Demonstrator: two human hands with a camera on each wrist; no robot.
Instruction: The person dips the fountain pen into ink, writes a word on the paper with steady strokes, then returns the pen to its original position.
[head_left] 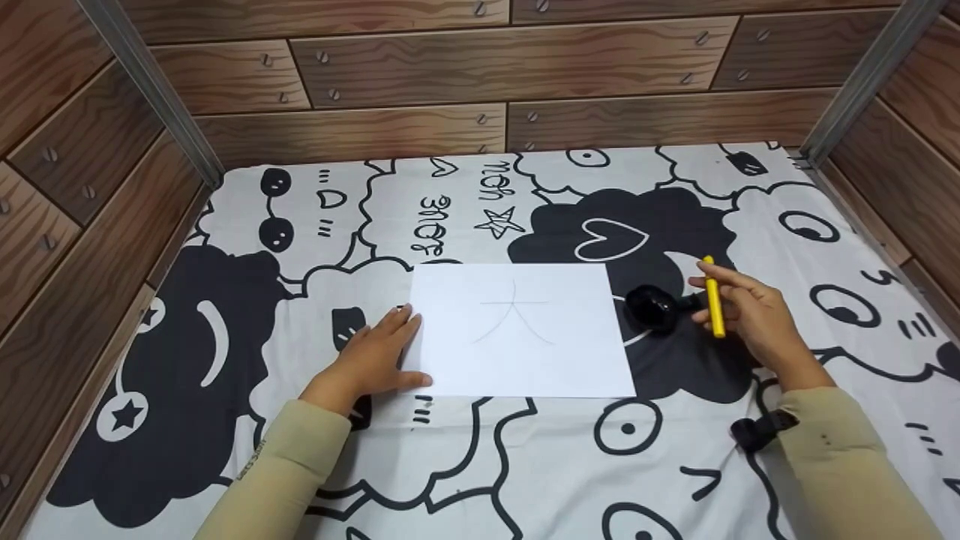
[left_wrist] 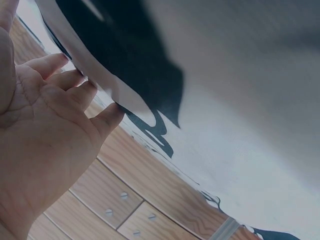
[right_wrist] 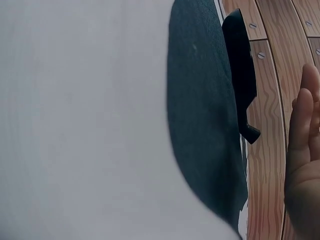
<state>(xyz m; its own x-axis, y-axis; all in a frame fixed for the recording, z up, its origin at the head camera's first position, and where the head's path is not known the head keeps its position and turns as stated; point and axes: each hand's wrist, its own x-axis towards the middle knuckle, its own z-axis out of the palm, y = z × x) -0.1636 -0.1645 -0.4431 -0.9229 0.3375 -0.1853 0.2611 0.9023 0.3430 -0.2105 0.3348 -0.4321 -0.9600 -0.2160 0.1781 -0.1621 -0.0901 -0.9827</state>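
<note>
A white sheet of paper (head_left: 585, 360) lies flat on the cloth, with thin grey strokes (head_left: 513, 303) forming a cross-like figure with two spreading legs. My left hand (head_left: 375, 356) rests at the sheet's left edge, fingers spread and thumb touching near the lower left corner. To the right of the paper, my right hand (head_left: 761, 322) holds a yellow marker (head_left: 715, 296) between thumb and fingers, raised over the cloth. Beside it sits a glossy black rounded object (head_left: 651, 309) with a short stem toward that hand. The right wrist view shows my right hand (right_wrist: 305, 160) only partly; the marker is hidden there.
A white cloth (head_left: 555, 457) with black cartoon prints covers the table. Wood-patterned panels (head_left: 420, 67) wall in the back and both sides, with grey metal posts (head_left: 161, 90) in the corners. A black wrist device (head_left: 761, 430) shows at the right sleeve.
</note>
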